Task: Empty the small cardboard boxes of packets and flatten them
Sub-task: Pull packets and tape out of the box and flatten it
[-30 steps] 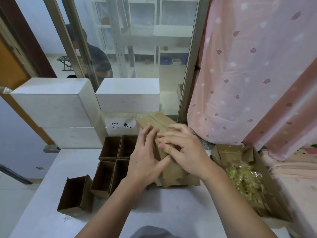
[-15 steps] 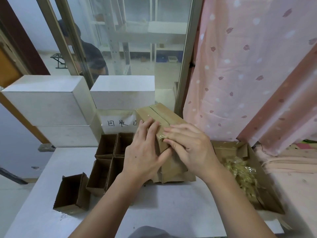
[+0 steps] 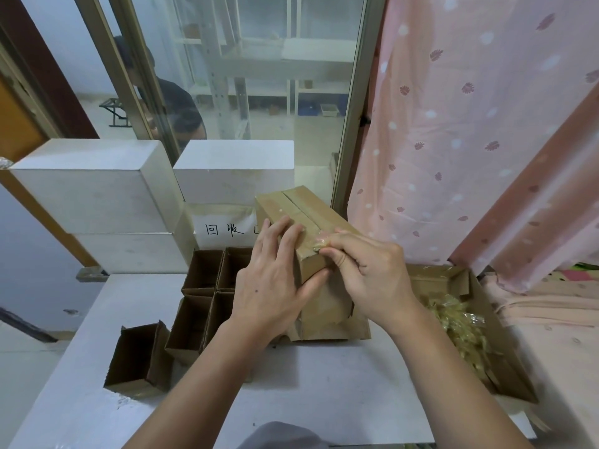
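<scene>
1. Cardboard box, taped and closed, stands in the head view at the middle of my worktop, tilted up from its near end.
2. My left hand lies flat on its top, fingers spread, thumb on the near face.
3. My right hand has its grip pinched on what looks like a peeled tape end.
4. Open empty boxes sit left; a tray of packets right.
</scene>
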Available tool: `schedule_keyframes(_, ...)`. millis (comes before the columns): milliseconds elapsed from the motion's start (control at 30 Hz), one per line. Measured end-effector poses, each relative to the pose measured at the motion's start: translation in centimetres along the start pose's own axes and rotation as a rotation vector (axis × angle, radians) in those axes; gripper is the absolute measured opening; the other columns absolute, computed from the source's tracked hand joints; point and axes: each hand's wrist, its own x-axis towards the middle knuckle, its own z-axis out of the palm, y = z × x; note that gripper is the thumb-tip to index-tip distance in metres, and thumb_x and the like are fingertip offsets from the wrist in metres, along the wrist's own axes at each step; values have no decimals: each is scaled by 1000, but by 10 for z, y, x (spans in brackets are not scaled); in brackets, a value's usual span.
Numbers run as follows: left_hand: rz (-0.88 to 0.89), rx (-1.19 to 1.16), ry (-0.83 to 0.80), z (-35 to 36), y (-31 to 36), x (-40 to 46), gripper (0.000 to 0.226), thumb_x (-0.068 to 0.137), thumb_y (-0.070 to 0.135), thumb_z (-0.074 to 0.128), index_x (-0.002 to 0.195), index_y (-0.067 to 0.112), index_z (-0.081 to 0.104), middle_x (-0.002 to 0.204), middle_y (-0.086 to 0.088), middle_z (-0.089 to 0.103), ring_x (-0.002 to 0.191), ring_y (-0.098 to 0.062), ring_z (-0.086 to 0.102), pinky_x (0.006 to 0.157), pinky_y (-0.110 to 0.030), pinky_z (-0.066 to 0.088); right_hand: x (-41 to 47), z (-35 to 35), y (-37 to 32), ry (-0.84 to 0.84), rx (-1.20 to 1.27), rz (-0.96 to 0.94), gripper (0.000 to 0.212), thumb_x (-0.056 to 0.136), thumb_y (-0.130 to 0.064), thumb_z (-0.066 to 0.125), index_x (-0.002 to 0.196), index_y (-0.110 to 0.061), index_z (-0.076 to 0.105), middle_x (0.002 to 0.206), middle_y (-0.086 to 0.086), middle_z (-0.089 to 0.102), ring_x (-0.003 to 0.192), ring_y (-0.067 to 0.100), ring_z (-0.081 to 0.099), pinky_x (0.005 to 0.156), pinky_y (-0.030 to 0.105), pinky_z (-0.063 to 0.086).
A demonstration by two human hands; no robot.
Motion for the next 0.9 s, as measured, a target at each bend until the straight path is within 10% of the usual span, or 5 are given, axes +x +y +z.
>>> schedule_keyframes(233,24,-106,16,-2,-3,2,76,90,67,55,149,21,41,156,6,39,139,-22,52,83,-39,61,9,-12,-5,-160,-156,-89,25,98,-32,67,117,-20,76,127,-9,69,121,24,55,104,42,43)
schedule_keyframes(400,73,-133,-14,-4,-3,-3,78,93,69,55,150,18,41,156,7,37,138,-17,51,93,-22,46,18,-36,0,-291,38,134,68,78,-40,83,140,-26,60,137,-20,58,129,4,48,110,22,38)
schedule_keyframes(633,41,-178,-120,-5,-11,-1,82,90,75,52,152,22,40,155,13,33,133,-12,52,99,-28,49,13,-31,19,-260,93,116,12,89,-15,77,100,-18,81,110,-9,75,109,11,67,96,33,53)
schedule_keyframes(900,68,-160,-197,-7,-16,1,77,92,73,51,151,24,38,155,15,32,133,-9,49,99,-23,41,6,-21,25,-238,96,230,13,96,-28,64,99,-25,76,101,-8,75,100,10,68,85,39,54)
